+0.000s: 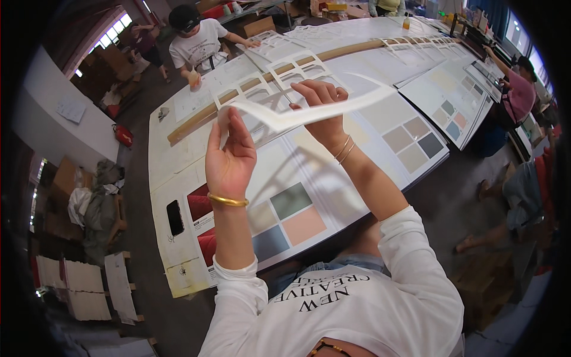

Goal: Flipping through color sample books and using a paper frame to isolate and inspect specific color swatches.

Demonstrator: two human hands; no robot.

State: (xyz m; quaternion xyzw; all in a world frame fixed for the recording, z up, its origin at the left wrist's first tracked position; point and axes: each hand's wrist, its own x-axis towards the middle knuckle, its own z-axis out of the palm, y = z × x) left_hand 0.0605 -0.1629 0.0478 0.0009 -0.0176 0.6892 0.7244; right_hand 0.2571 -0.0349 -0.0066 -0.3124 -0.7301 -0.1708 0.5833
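Observation:
A white cut-out frame (297, 119) with thin, slightly bent strips is raised above the table. My left hand (232, 160), palm turned up, pinches its left corner between fingers and thumb. Over the frame's middle, my right hand (326, 116) has its fingers curled round a thin, dark, stick-like tool (269, 72) that slants up to the left. Its exact kind is unclear. Beneath both hands lie large printed boards with colour swatches (302, 226).
The long white table (172, 160) carries a wooden strip (196, 125) with more white frames (294, 68) along it. A black phone (175, 218) lies at the left edge. One person (199, 44) works across the table, another (520, 95) at the right. A red extinguisher (122, 135) stands left.

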